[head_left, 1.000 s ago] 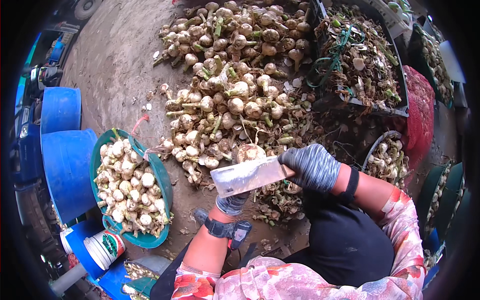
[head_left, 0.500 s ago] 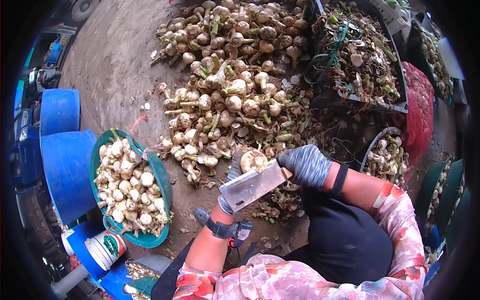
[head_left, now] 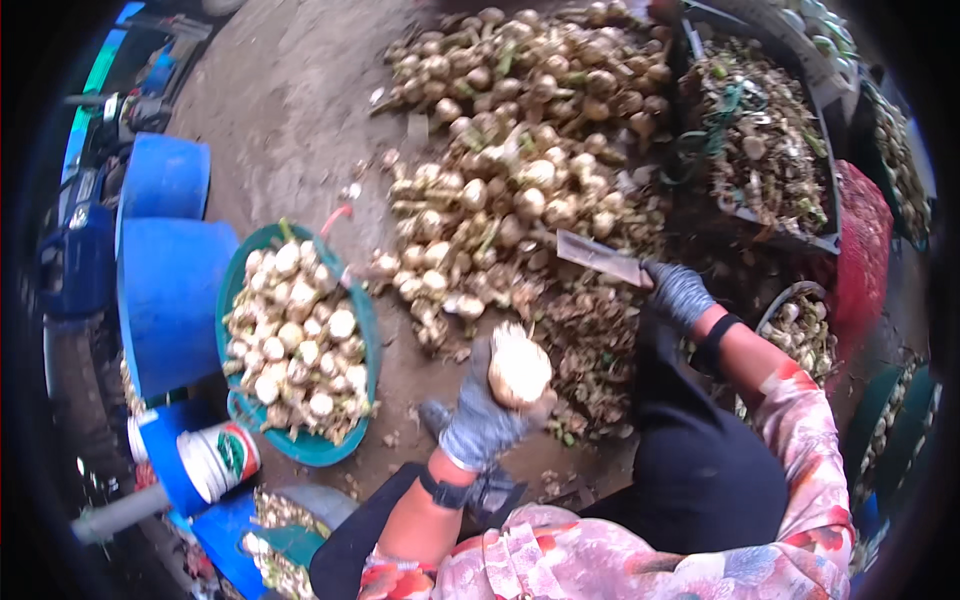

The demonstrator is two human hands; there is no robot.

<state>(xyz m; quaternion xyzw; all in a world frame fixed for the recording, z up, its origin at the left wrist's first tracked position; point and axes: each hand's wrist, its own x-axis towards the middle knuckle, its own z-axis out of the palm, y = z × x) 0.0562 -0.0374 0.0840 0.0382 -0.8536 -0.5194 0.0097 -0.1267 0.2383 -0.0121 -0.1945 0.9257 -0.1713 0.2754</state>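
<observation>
1. Bulb [head_left: 520, 370], pale and rounded, ragged tuft at its far end; up in the left hand [head_left: 485, 412], above the floor [head_left: 285, 130] on the near side of a large heap of bulbs [head_left: 530, 190].
2. Left fingers in grey knit glove, curled around the bulb from its left and near sides; firmly grasping it.
3. Right hand [head_left: 681, 292] in matching glove, fingers clenched on the handle end of a cleaver [head_left: 597, 254]; blade reaching left, over the near right part of the heap, apart from the bulb.
4. At the near right edge of the heap, loose scraps [head_left: 595, 350], spread between the two hands.
5. To the left, green basin [head_left: 318, 452] full of pale bulbs; blue barrels [head_left: 175, 305] farther left; white bucket [head_left: 215, 462] just on the near side.
6. Far right, dark crate [head_left: 780, 228] heaped with dry trimmings [head_left: 765, 140]; red mesh sack [head_left: 862, 250] just beside it.
</observation>
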